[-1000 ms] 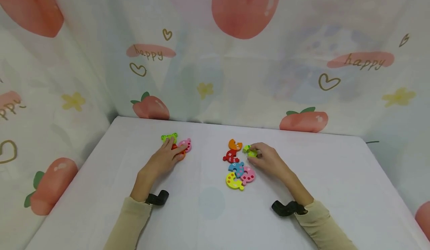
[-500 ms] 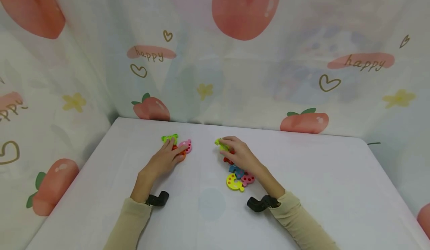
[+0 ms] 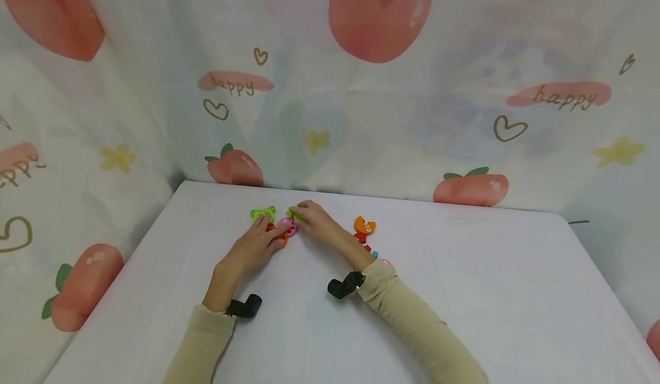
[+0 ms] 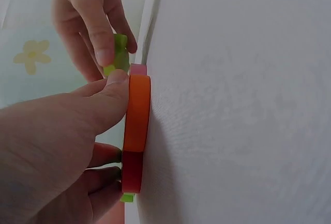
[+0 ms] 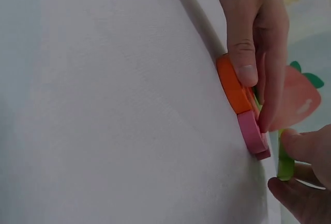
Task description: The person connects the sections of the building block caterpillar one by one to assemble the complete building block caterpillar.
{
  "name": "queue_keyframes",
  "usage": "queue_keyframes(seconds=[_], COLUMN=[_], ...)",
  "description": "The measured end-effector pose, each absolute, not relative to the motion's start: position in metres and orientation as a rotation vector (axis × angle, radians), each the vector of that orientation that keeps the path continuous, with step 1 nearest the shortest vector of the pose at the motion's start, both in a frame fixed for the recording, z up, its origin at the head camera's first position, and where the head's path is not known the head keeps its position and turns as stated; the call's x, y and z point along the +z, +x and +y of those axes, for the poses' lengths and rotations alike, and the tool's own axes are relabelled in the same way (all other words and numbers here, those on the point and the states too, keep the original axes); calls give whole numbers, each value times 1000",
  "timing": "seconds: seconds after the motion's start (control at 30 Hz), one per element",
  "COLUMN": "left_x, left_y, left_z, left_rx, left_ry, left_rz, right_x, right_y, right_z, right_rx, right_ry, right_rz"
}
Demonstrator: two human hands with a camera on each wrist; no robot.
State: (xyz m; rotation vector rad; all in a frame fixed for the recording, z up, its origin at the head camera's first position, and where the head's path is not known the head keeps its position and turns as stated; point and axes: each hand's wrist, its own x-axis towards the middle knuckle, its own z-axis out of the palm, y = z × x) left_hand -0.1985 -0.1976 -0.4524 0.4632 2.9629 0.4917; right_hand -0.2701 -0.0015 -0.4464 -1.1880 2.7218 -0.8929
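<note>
My left hand (image 3: pixel 251 250) lies over a small cluster of flat, brightly coloured jigsaw pieces, its fingers extended and resting on them. In the left wrist view, its thumb is on the orange piece (image 4: pixel 138 113) and other fingers are at the red piece (image 4: pixel 132 172). The pink piece (image 5: pixel 251 132) joins the orange one. A green piece (image 3: pixel 263 212) with round ends shows beyond the fingertips. My right hand (image 3: pixel 318 223) pinches a yellow-green piece (image 5: pixel 285 162) between thumb and fingers, close beside the pink piece and slightly above the table.
Right of the cluster lies a second group: an orange piece marked 10 (image 3: pixel 364 224), a red piece (image 3: pixel 361 238), and parts of blue and pink pieces. My right sleeve (image 3: pixel 412 315) covers the rest. A patterned curtain (image 3: pixel 361 132) rises behind the white table (image 3: pixel 515 292).
My right hand has carried the yellow-green piece leftward from beside the right group, across it, to the left cluster. The left hand has stayed in place on its pieces.
</note>
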Motion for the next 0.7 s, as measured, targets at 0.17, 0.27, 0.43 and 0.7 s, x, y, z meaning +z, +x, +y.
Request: queue_keyframes(seconds=[0.17, 0.27, 0.43, 0.7], left_x=[-451, -451, -451, -449], left_y=[-197, -196, -196, -195], left_z=[-197, -197, -198, -197], left_rx=[511, 511, 518, 530], left_ry=[445, 441, 453, 437], left_rz=[2957, 2957, 2963, 2953], right_x=[-447, -447, -447, -449], right_y=[-275, -275, -277, -280], right_z=[-10, -11, -11, -10], right_rx=[-816, -784, -758, -710], right_ry=[-1196, -1195, -1169, -1203], right_rz=[2714, 2715, 2702, 2688])
